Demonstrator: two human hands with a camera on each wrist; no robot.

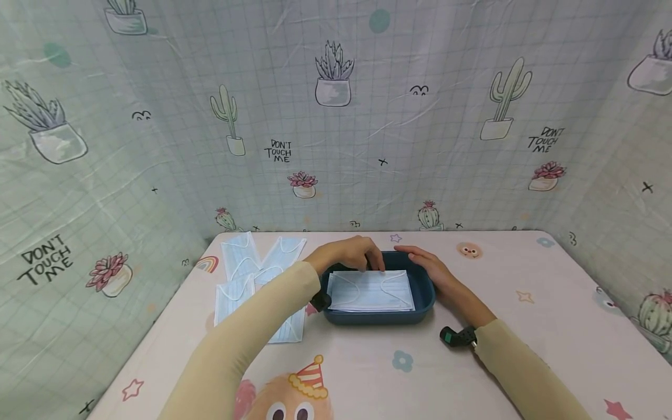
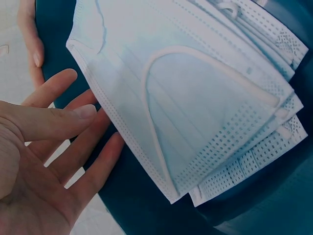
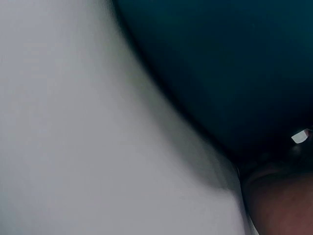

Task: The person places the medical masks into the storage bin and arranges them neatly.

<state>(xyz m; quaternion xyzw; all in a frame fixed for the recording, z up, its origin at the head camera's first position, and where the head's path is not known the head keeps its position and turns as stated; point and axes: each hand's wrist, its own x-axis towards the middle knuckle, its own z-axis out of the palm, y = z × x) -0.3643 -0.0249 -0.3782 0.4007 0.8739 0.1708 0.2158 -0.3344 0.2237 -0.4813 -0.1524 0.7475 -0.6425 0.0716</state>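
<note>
Head view: my left hand [image 1: 358, 251], fingers apart, lies at the far edge of the mask stack [image 1: 370, 293] inside the bin [image 1: 375, 318], which my straight-fingered right hand [image 1: 431, 268] touches, presumably to steady it.

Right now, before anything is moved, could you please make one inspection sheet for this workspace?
Surface: pale pink printed tabletop.
Job's things: stacked masks lie in a dark blue tray; loose masks, some overlapping, lie left of it.
Clutter: nothing seen.
Left grip: reaches into the tray, fingers loosely extended beside the stack's far edge.
Right grip: touches the tray's far right side.
Cables: thin dark line beside right sleeve; cable or shadow, cannot tell.
Surroundings: cactus-printed sheet behind and at both sides.
</note>
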